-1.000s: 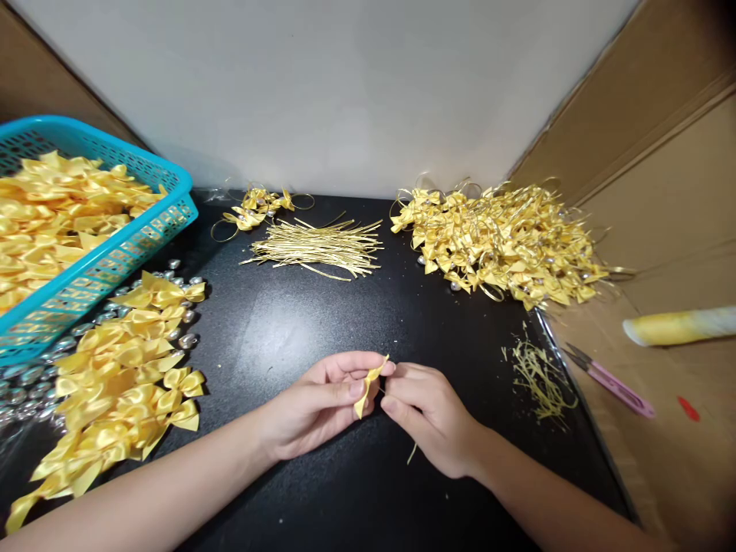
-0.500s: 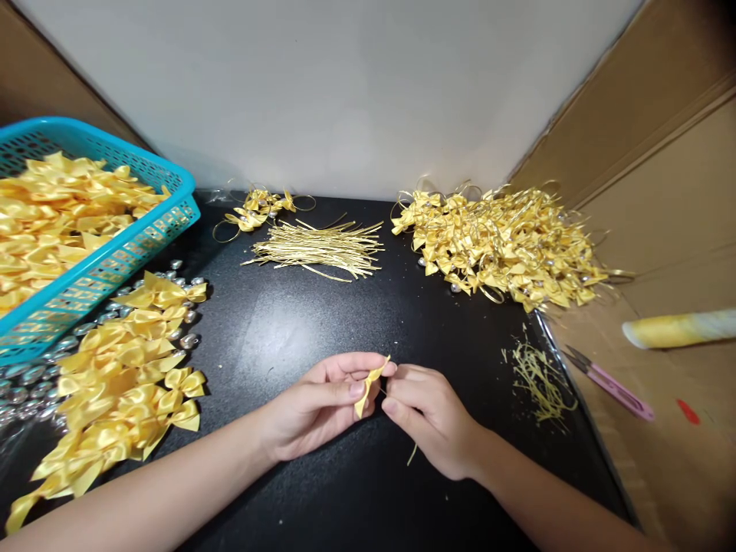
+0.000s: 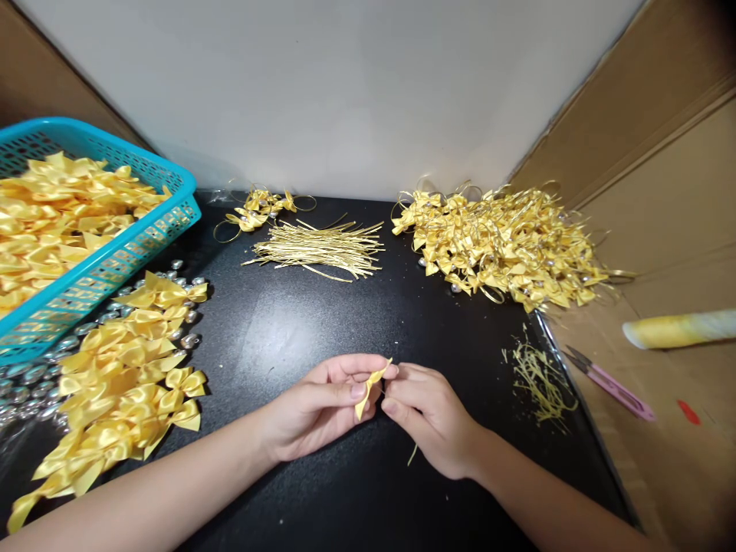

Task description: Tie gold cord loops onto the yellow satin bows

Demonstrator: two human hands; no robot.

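Between the thumb and fingers of my left hand point(image 3: 330, 402) is a yellow satin ribbon bow point(image 3: 369, 391), seen edge-on. My right hand point(image 3: 428, 418) is closed right beside it, its thumb pressed against the curled fingers on a thin gold cord point(image 3: 412, 455). One end of the cord hangs below my right palm; most of it is hidden by the fingers. Beyond the hands lies a bundle of cut gold cords point(image 3: 319, 249). More yellow bows point(image 3: 118, 383) are heaped to the left, with silver beads point(image 3: 34, 376) around them.
A blue plastic basket point(image 3: 187, 184) full of bows stands at the left. Finished-looking bows with cord loops point(image 3: 500, 245) are piled back right, and a smaller group point(image 3: 261, 207) back left. Cord scraps point(image 3: 540, 383) and pink-handled snips point(image 3: 612, 383) lie at the right, beside a rolled yellow tube point(image 3: 678, 328).
Almost nothing differs. The bow in my left hand has shifted very slightly; both hands keep their place and grip.
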